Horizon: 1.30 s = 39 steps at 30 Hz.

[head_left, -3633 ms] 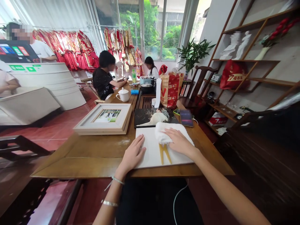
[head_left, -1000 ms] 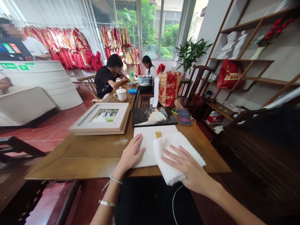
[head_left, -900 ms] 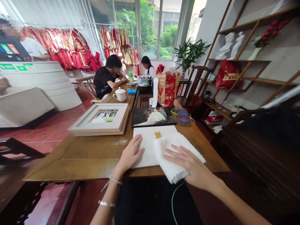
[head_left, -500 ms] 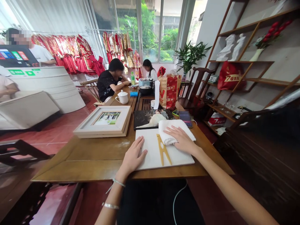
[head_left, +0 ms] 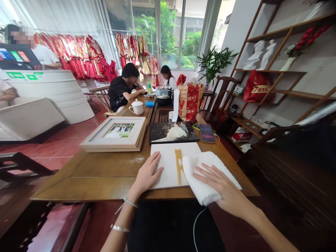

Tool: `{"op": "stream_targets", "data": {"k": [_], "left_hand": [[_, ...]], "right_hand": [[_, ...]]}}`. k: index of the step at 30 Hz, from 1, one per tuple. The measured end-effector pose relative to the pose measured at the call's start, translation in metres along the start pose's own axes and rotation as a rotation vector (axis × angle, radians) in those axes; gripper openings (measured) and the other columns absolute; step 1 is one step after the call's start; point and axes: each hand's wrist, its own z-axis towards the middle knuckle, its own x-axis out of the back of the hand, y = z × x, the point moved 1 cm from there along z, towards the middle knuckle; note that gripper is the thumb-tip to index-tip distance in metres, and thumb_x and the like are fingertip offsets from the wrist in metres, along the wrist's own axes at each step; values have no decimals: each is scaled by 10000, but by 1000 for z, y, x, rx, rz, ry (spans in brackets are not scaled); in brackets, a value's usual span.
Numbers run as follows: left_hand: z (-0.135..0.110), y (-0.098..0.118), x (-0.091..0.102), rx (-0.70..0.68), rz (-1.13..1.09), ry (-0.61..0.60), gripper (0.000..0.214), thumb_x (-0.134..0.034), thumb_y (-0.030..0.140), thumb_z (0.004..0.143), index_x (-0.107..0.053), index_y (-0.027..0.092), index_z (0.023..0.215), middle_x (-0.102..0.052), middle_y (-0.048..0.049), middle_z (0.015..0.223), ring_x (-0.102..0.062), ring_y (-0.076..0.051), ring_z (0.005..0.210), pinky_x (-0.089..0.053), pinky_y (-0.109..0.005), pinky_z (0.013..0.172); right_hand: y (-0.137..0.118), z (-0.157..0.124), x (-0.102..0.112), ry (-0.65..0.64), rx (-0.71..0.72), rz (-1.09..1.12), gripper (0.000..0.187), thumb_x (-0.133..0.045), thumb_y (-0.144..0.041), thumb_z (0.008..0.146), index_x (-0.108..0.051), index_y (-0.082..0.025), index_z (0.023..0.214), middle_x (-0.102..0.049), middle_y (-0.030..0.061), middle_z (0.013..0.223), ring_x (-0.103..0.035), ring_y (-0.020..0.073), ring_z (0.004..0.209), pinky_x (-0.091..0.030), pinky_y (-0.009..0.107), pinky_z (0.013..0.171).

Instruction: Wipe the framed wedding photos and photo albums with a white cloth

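A white rectangular board [head_left: 166,168] lies on the wooden table at its front edge. My left hand [head_left: 149,174] rests flat on the board's left side, fingers stretched and holding nothing. Under my right hand [head_left: 217,183] is a folded white cloth [head_left: 193,171]. The right fingers lie stretched out on top of it; the thumb is hidden. The cloth covers the board's right part and its lower corner hangs past the table edge. Between my hands, a flat yellow two-pronged piece [head_left: 178,162] with an oval hole lies on the board, its right prong partly covered by the cloth.
A black-backed photo panel [head_left: 160,134] lies just behind the board, beside a phone [head_left: 207,134]. Framed pictures [head_left: 88,140] are stacked at left, near a lidded white cup [head_left: 137,107]. A paper bag [head_left: 190,103] stands farther back. Two people sit at the table's far end.
My right hand has slid right and toward me with the cloth, which now spreads over the board's lower right side. My left hand stays on the board's left.
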Motion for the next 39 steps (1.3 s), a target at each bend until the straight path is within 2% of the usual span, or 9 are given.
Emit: {"op": "stream_targets", "data": {"k": [4, 10, 13, 17, 21, 25, 31, 36, 39], "left_hand": [[1, 1, 0, 9, -4, -2, 510, -440, 366, 900, -420, 191, 1379, -396, -87, 1477, -324, -231, 1382, -281, -422, 1141], [2, 4, 1, 7, -3, 4, 506, -442, 388, 899, -433, 200, 1369, -419, -79, 1463, -336, -226, 1376, -284, -405, 1142], [1, 5, 1, 19, 5, 0, 510, -437, 382, 903, -425, 183, 1373, -400, -92, 1473, -329, -229, 1379, -280, -412, 1143], [2, 5, 0, 30, 6, -10, 516, -428, 373, 904, -422, 158, 1373, -387, -106, 1479, -316, -233, 1385, -266, -411, 1149], [2, 4, -2, 27, 1, -6, 514, -429, 369, 904, -418, 163, 1376, -389, -105, 1478, -319, -231, 1384, -269, -405, 1148], [3, 4, -2, 12, 6, -9, 508, -424, 362, 908, -414, 170, 1378, -384, -96, 1482, -316, -225, 1385, -271, -401, 1147], [3, 5, 0, 15, 43, -37, 521, -419, 351, 910, -400, 139, 1385, -368, -111, 1489, -302, -232, 1391, -266, -407, 1149], [3, 3, -1, 3, 53, -48, 529, -406, 355, 914, -385, 133, 1393, -357, -117, 1495, -291, -229, 1396, -253, -411, 1154], [4, 3, -3, 17, 68, -51, 532, -395, 372, 919, -390, 122, 1389, -355, -125, 1495, -288, -230, 1397, -248, -411, 1156]], "right_hand": [[26, 50, 1, -13, -72, 27, 899, -423, -9, 576, -356, -290, 1428, -279, 4, 1523, -157, 226, 1418, -134, 520, 1137], [41, 108, 1, -6, -185, 1, 812, -433, -26, 671, -339, -289, 1434, -242, 54, 1538, -123, 286, 1419, -113, 610, 1093], [35, 93, -1, 9, -200, 0, 851, -417, -6, 628, -351, -289, 1429, -267, 44, 1531, -126, 274, 1420, -132, 599, 1098], [10, 39, -6, 14, -175, -18, 944, -397, 15, 557, -321, -306, 1441, -242, 8, 1540, -102, 248, 1426, -143, 572, 1115], [-23, -10, -7, -18, -44, -25, 903, -444, -2, 642, -258, -330, 1462, -201, -12, 1547, -78, 265, 1428, -99, 589, 1120], [-33, -23, -1, -71, 42, 51, 848, -496, -48, 695, -262, -322, 1462, -211, -4, 1541, -98, 278, 1424, -94, 578, 1124], [15, 38, 7, -41, -60, 161, 943, -398, -16, 536, -349, -315, 1429, -250, -18, 1531, -139, 242, 1421, -75, 570, 1127], [52, 107, 7, 15, -135, 159, 840, -395, -29, 591, -415, -254, 1400, -354, 47, 1488, -216, 279, 1400, -133, 609, 1095], [53, 121, 3, 46, -157, 134, 801, -396, -28, 622, -419, -230, 1397, -361, 71, 1484, -209, 294, 1400, -115, 625, 1086]]}}
